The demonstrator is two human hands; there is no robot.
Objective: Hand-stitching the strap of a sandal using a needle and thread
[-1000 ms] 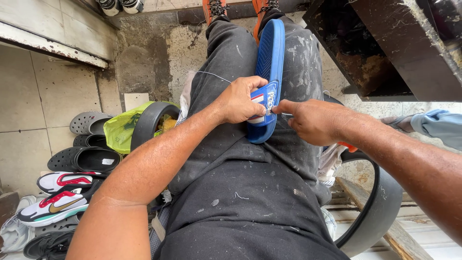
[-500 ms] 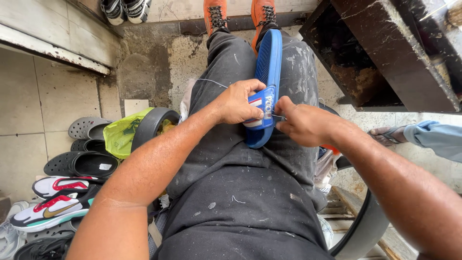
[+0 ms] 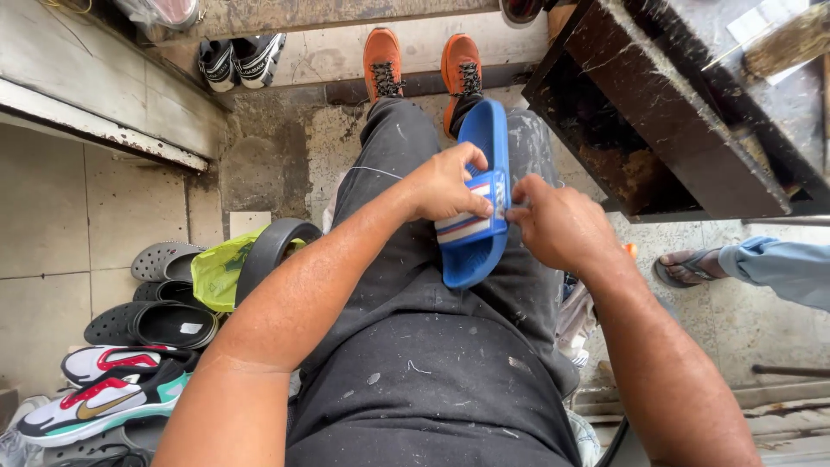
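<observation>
1. Slide sandal (image 3: 478,195), blue with a white, red and blue strap, lies lengthwise along your lap, toe toward twelve o'clock, heel toward six. Its place on the thigh matches the earlier views; only your head has tipped, so more of the floor ahead now shows.
2. Your left hand (image 3: 450,186) clamps the strap from nine o'clock, fingers curled over its top and thumb underneath, the same grip as a second ago.
3. Your right hand (image 3: 558,227) has closed in from three o'clock: its fingertips are pressed together at the strap's edge, pinching something too small to make out. A thin thread (image 3: 372,170) runs off toward ten o'clock across your trouser leg.
4. Judging by this, the stitch at the strap's right edge is still being worked, with little gained between views.
5. Farther out, your orange shoes (image 3: 421,60) sit at twelve o'clock, a dark wooden bench (image 3: 657,130) at two, and a row of sandals and sneakers (image 3: 138,346) at eight.
6. Another person's sandalled foot (image 3: 687,266) rests at three o'clock, well apart from you.
</observation>
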